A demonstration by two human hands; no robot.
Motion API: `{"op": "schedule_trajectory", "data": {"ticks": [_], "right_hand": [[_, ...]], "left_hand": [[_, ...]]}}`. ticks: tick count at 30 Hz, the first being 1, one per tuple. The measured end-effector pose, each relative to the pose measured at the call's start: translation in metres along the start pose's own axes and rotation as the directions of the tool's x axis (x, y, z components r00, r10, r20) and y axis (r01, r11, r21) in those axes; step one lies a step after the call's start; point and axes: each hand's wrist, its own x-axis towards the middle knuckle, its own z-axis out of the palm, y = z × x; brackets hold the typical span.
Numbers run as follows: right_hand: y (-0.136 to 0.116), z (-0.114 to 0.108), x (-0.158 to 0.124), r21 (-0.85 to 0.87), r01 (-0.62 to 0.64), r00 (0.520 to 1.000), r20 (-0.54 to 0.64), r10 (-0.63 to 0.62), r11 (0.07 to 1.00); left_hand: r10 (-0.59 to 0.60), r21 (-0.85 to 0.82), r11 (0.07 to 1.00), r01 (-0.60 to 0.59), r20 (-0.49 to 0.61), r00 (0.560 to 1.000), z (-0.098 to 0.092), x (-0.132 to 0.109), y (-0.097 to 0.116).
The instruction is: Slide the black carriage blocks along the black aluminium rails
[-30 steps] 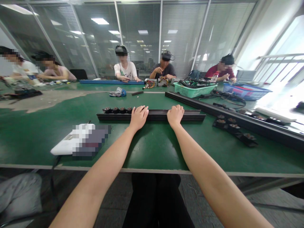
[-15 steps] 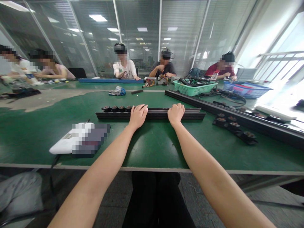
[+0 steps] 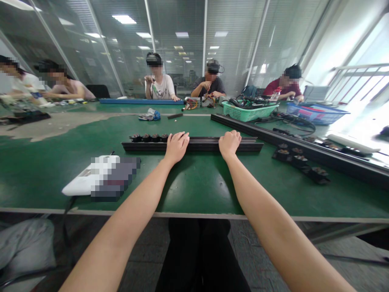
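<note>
A long black rail lies crosswise in front of me on the green table. At its left end several small round black parts with copper-coloured centres sit in a row in the channel. My left hand grips the rail near the middle, just right of those parts, its fingers laid over the top. Farther right, my right hand is closed on the same rail with its fingers curled; the fingertips are hidden behind the knuckles.
A white device lies at the left. On the right are a longer black rail and more round parts. Farther back stand a green basket and a blue basket. Several people sit at the far side.
My right hand has slid a little to the right along the rail. My left hand stays where it was. A person opposite has raised one hand.
</note>
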Motion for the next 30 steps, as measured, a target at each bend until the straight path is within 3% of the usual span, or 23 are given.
{"op": "schedule_trajectory", "data": {"ticks": [19, 25, 30], "right_hand": [[0.009, 0.003, 0.004, -0.017, -0.015, 0.999, -0.036, 0.014, 1.000], [0.016, -0.011, 0.012, -0.081, 0.053, 0.994, 0.096, -0.045, 0.995], [0.024, -0.022, 0.019, -0.167, 0.230, 0.958, 0.215, -0.192, 0.959]], "left_hand": [[0.001, -0.003, 1.000, -0.001, -0.008, 1.000, 0.000, 0.000, 0.000], [0.003, -0.009, 1.000, -0.003, -0.017, 1.000, 0.001, -0.001, 0.000], [-0.004, -0.008, 1.000, 0.004, -0.019, 1.000, 0.000, -0.001, 0.000]]}}
